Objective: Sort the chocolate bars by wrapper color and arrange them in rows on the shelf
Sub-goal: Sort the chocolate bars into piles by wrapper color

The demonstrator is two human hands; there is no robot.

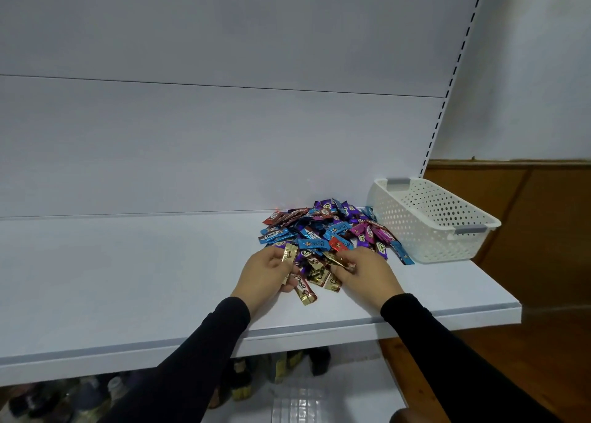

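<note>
A heap of small chocolate bars (pixel 329 227) in blue, purple, red, magenta and gold wrappers lies on the white shelf (pixel 128 278), towards its right end. My left hand (pixel 267 275) is at the heap's near edge, closed around a gold-wrapped bar (pixel 289 256) held upright. My right hand (pixel 364 275) pinches another gold bar (pixel 335 259) at the near side of the heap. More gold bars (pixel 315 278) lie loose between the two hands, one (pixel 305 291) resting against my left fingers.
A white perforated basket (pixel 447 227) stands tilted at the shelf's right end, touching the heap. The shelf's back panel (pixel 208 135) rises behind. Bottles (pixel 243 381) sit on a lower shelf. A wooden wall (pixel 527 231) and floor lie to the right.
</note>
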